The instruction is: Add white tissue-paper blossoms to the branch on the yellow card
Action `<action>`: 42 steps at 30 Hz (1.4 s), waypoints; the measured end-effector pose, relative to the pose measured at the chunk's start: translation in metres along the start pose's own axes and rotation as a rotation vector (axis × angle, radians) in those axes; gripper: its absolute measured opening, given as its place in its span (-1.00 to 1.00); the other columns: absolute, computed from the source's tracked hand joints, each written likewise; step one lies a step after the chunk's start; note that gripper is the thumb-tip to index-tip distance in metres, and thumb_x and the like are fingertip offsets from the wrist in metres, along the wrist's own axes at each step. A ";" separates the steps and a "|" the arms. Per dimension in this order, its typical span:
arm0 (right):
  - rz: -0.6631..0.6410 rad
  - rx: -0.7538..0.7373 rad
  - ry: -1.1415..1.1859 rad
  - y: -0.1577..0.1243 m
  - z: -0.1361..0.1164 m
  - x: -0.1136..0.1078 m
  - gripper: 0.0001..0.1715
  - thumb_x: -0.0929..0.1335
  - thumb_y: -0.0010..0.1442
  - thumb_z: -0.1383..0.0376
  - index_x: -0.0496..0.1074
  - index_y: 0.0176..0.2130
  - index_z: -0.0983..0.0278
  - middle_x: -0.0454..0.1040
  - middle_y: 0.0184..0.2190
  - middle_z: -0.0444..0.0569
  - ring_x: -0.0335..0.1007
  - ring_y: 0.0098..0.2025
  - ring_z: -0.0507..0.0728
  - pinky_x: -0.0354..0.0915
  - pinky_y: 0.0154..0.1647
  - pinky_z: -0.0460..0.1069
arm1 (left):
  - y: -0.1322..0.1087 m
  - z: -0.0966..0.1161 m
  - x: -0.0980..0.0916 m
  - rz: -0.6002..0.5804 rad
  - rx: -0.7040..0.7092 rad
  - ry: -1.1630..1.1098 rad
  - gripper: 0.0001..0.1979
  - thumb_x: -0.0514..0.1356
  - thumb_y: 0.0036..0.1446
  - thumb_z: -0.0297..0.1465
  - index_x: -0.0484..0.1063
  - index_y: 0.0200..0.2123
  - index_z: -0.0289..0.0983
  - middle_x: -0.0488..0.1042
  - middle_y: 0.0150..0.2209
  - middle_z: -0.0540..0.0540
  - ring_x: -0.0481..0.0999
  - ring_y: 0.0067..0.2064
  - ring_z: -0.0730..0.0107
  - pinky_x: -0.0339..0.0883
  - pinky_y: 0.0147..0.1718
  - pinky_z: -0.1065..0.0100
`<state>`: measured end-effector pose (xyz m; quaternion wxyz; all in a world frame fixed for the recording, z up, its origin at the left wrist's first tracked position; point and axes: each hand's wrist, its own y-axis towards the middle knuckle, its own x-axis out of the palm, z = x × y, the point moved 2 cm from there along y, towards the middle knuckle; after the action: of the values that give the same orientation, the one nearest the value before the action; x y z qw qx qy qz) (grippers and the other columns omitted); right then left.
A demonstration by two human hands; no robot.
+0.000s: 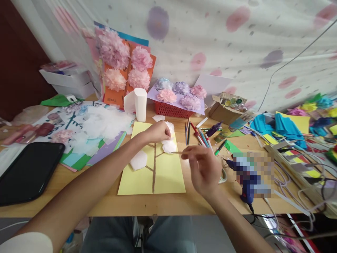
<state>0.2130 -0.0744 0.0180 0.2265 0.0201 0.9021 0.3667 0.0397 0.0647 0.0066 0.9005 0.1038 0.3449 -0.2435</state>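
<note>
Backdrop: a pale curtain [237,52], printed with pink and purple blotches, hangs behind the whole far edge of the desk [158,205]. Daylight passes through it; the light is soft and even, with no hard shadows. A thin grey cable [289,63] runs slantwise across the curtain, from the upper right corner down toward the far right part of the desk.

Left side: a dark red-brown panel [18,63]; wall or door cannot be told.

Furniture: one desk, light wood top, straight near edge, surface crowded. Stacked white boxes [65,82] stand at its far left corner, beside the curtain.

Below the near edge, grey floor [10,220] shows at left.
</note>
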 end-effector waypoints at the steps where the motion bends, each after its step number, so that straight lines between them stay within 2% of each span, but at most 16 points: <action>1: 0.106 0.107 0.054 0.005 0.008 0.000 -0.92 0.25 0.39 0.32 0.33 -0.19 0.16 0.50 -0.26 -0.03 0.51 -0.28 0.11 0.46 -0.28 0.04 | 0.000 0.000 0.000 0.002 -0.009 0.002 -0.92 0.27 -0.05 -0.48 0.56 -0.54 -0.32 0.58 -0.48 -0.08 0.48 -0.39 0.32 0.19 -0.40 0.36; 3: 0.243 0.200 0.129 0.016 0.021 0.004 -0.90 0.29 0.38 0.23 0.33 -0.23 0.16 0.47 -0.34 -0.07 0.49 -0.35 0.11 0.47 -0.34 0.03 | 0.001 -0.002 0.002 0.025 -0.020 -0.023 -0.92 0.28 -0.07 -0.47 0.55 -0.56 -0.31 0.55 -0.51 -0.07 0.45 -0.42 0.34 0.18 -0.41 0.37; 6: 0.291 0.273 0.155 0.028 0.035 0.013 -0.83 0.32 0.35 0.16 0.31 -0.28 0.16 0.45 -0.39 -0.10 0.46 -0.40 0.10 0.48 -0.32 0.05 | 0.002 -0.005 0.004 0.053 -0.024 -0.076 -0.90 0.29 -0.07 -0.43 0.54 -0.57 -0.30 0.52 -0.53 -0.05 0.42 -0.42 0.35 0.16 -0.42 0.38; 11: 0.225 0.333 0.115 0.031 0.049 0.022 -0.84 0.32 0.34 0.17 0.32 -0.28 0.17 0.49 -0.39 -0.10 0.48 -0.37 0.10 0.48 -0.27 0.05 | 0.002 -0.008 0.003 0.032 -0.027 -0.142 -0.88 0.29 -0.09 -0.44 0.49 -0.62 -0.30 0.47 -0.57 -0.02 0.37 -0.46 0.39 0.12 -0.47 0.39; 16: 0.275 0.365 0.134 0.028 0.056 0.025 -0.79 0.32 0.32 0.12 0.30 -0.27 0.18 0.48 -0.40 -0.12 0.47 -0.39 0.08 0.48 -0.30 0.03 | -0.002 -0.003 0.001 -0.014 -0.022 -0.179 -0.92 0.29 -0.10 -0.45 0.53 -0.59 -0.31 0.49 -0.55 -0.03 0.38 -0.45 0.39 0.16 -0.45 0.39; 26: 0.197 0.352 0.175 0.026 0.061 0.031 -0.84 0.31 0.33 0.17 0.34 -0.27 0.19 0.48 -0.36 -0.10 0.50 -0.33 0.09 0.54 -0.20 0.08 | 0.001 -0.008 0.005 0.054 -0.026 -0.115 -0.90 0.32 -0.16 -0.44 0.49 -0.64 -0.28 0.42 -0.62 0.00 0.38 -0.46 0.37 0.20 -0.45 0.39; 35: 0.166 0.344 0.136 0.025 0.059 0.031 -0.88 0.30 0.34 0.20 0.35 -0.26 0.18 0.50 -0.34 -0.10 0.52 -0.30 0.10 0.55 -0.16 0.08 | 0.000 -0.007 0.004 0.032 -0.021 -0.099 -0.91 0.29 -0.16 -0.43 0.49 -0.63 -0.29 0.43 -0.61 -0.01 0.37 -0.46 0.38 0.19 -0.43 0.38; 42: 0.127 0.294 0.080 0.024 0.060 0.030 -0.92 0.29 0.33 0.26 0.35 -0.26 0.19 0.49 -0.35 -0.09 0.52 -0.31 0.11 0.52 -0.20 0.08 | -0.002 -0.005 0.005 0.002 -0.034 -0.057 -0.89 0.21 -0.10 -0.47 0.54 -0.58 -0.31 0.49 -0.56 -0.05 0.38 -0.45 0.39 0.09 -0.50 0.40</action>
<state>0.2085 -0.0113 -0.0152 0.1615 0.0954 0.9513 0.2446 0.0389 0.0625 0.0000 0.9120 0.0820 0.3229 -0.2395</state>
